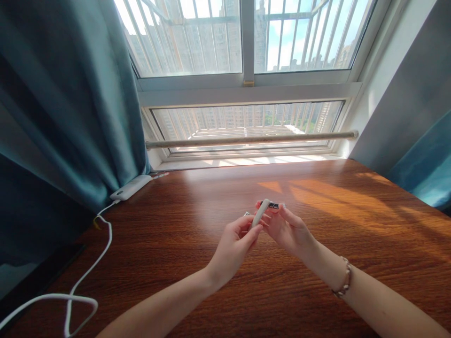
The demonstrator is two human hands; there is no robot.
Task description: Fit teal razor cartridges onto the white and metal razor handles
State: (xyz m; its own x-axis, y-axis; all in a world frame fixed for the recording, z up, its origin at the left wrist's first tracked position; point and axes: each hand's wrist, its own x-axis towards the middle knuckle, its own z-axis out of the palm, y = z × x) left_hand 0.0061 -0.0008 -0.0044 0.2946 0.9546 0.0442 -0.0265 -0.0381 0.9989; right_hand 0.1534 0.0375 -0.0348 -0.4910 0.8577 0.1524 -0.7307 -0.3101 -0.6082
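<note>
My left hand [230, 251] pinches a slim off-white stick [260, 213] between thumb and fingers, above the wooden table. At the stick's upper end a short, flat black piece [273, 205] with pale markings juts to the right. My right hand [291, 232], palm turned up, has its thumb at the outer end of this black piece and its fingers behind it. What kind of thing the stick and black piece form I cannot make out. Something small and silvery [247, 214] shows by the left fingers; its nature is unclear.
The brown wooden table [169, 263] reaches to a window with a rail [246, 140] across it. At the left a white power strip or adapter [131, 188] lies by the blue curtain [77, 94], its white cable [105, 244] looping down the table's left side.
</note>
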